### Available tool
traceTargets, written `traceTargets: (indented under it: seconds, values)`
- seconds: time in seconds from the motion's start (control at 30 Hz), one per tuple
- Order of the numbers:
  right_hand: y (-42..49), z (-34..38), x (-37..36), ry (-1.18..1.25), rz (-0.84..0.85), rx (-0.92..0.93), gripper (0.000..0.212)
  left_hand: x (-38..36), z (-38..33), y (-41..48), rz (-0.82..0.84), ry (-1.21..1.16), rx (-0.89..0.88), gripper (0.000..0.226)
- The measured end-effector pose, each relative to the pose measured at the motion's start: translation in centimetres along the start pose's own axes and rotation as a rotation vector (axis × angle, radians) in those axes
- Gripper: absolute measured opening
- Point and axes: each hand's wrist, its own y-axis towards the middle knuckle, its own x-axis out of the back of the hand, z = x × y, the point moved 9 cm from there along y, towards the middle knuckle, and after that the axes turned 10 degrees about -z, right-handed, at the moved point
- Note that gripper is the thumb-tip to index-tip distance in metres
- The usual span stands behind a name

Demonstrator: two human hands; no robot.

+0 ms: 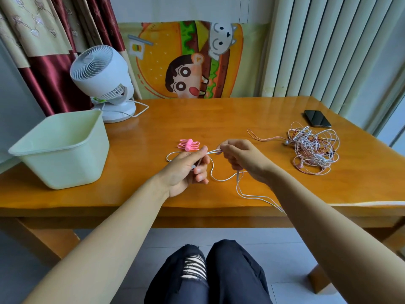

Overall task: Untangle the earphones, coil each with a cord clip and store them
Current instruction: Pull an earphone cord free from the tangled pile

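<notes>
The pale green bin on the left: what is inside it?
The pale green bin shows only bare inner walls. Its near wall hides the floor, so something could lie there.

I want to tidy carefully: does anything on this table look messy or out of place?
Yes. A tangled heap of earphones lies right, near the phone, and the white cord held by the left hand and right hand trails over the table's front edge.

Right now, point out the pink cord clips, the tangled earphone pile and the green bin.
pink cord clips point(188, 147): head view, on the pink barrel.
tangled earphone pile point(312, 148): head view, middle of the knot.
green bin point(65, 167): head view, front wall.
</notes>
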Motion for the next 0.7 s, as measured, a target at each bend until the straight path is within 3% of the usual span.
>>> traceTargets:
  seconds: [0.13,0.3,0.37,0.47,0.53,0.6,0.7]
  values:
    - [0.4,-0.6,0.4,-0.048,-0.083,0.007,0.027,-0.3,-0.3,0.4,-0.004,-0.209,0.032,0.032]
    - [-1.4,-3.1,-2.9,-0.204,0.201,-0.140,0.036,1.1,-2.1,2.0,-0.220,-0.476,-0.130,0.031]
    - [-1.6,-3.4,-3.3,-0.244,0.243,-0.167,0.041,2.2,-2.8,2.3,-0.330,-0.285,-0.256,0.030]
    - [-1.8,-1.9,-3.8,-0.488,0.319,-0.057,0.034,3.1,-4.1,1.8,-0.487,0.468,-0.547,0.031]
    - [-1.3,0.1,-3.7,-0.651,0.297,0.114,0.030,2.7,-3.9,1.8,-0.474,0.837,-0.633,0.032]
    - [-0.1,2.2,-2.2,-0.564,0.130,0.207,0.029,2.6,-2.7,2.4,-0.378,0.870,-0.557,0.036]
    - [1.3,3.8,0.5,-0.395,-0.111,0.266,0.026,1.9,-0.8,2.5,-0.192,0.469,-0.330,0.043]
